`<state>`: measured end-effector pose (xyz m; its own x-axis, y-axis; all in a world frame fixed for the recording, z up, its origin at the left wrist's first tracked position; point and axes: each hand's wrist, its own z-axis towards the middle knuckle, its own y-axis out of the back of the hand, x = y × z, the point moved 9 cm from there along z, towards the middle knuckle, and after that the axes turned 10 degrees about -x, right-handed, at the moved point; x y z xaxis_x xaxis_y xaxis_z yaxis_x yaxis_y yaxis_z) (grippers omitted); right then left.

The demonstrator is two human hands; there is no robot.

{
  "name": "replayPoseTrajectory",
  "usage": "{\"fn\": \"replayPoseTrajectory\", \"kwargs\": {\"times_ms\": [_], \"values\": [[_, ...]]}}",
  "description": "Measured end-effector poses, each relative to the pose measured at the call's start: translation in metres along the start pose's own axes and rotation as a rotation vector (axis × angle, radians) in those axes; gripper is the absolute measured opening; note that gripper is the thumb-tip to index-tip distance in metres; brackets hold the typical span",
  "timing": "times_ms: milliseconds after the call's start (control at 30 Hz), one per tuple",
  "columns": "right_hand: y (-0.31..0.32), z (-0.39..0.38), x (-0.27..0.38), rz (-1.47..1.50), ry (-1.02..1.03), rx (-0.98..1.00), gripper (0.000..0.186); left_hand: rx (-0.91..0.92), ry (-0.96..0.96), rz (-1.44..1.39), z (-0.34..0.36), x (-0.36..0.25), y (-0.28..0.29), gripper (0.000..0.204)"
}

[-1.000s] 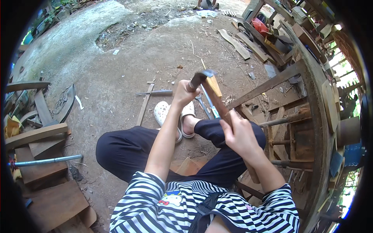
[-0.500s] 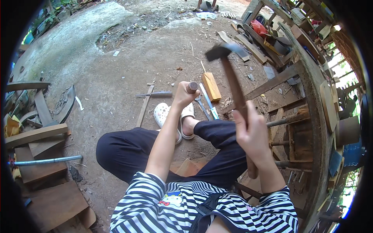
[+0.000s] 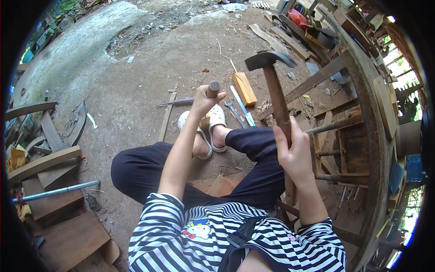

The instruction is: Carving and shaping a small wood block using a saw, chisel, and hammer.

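My left hand (image 3: 205, 102) is closed around a chisel (image 3: 213, 89), whose round handle end points up toward me. Its blade is hidden below the fist. Under that hand, a piece of wood (image 3: 205, 122) shows between my two light clogs. In my closed right hand (image 3: 294, 152) is a claw hammer (image 3: 277, 93), gripped partway along its wooden handle. The dark hammer head is raised, to the right of the chisel and apart from it.
Beyond my feet lie a wooden block (image 3: 244, 89), a wrench (image 3: 234, 113), a flat strip (image 3: 242, 105) and a pointed tool (image 3: 181, 102) across a thin stick. A wooden bench frame (image 3: 362, 90) stands close on my right. Boards (image 3: 72, 240) and a metal pipe (image 3: 63, 190) are on the left.
The hammer head has shifted slightly right and shows sharply instead of blurred. My left hand and the chisel appear a little further left. Both grips stay the same; the whole view has shifted slightly.
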<state>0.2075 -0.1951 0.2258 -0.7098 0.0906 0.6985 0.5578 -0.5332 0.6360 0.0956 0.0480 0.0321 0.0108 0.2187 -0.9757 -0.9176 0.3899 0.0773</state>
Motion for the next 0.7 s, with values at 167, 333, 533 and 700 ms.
{"fn": "replayPoseTrajectory", "kwargs": {"times_ms": [167, 333, 533, 700], "values": [[0.004, -0.017, -0.017, 0.097, -0.219, -0.003, 0.021, 0.017, 0.06, -0.078, -0.006, 0.017, -0.001, 0.015], [-0.001, -0.034, -0.041, 0.151, -0.385, 0.038, 0.018, -0.059, 0.089, -0.091, -0.005, 0.018, -0.001, 0.012], [-0.002, -0.026, -0.045, 0.236, -0.375, 0.055, 0.018, -0.052, 0.1, -0.115, -0.003, 0.012, -0.001, 0.009], [-0.007, -0.008, -0.033, 0.229, -0.341, 0.078, 0.02, -0.054, 0.141, -0.165, 0.002, 0.012, 0.002, 0.007]]}}
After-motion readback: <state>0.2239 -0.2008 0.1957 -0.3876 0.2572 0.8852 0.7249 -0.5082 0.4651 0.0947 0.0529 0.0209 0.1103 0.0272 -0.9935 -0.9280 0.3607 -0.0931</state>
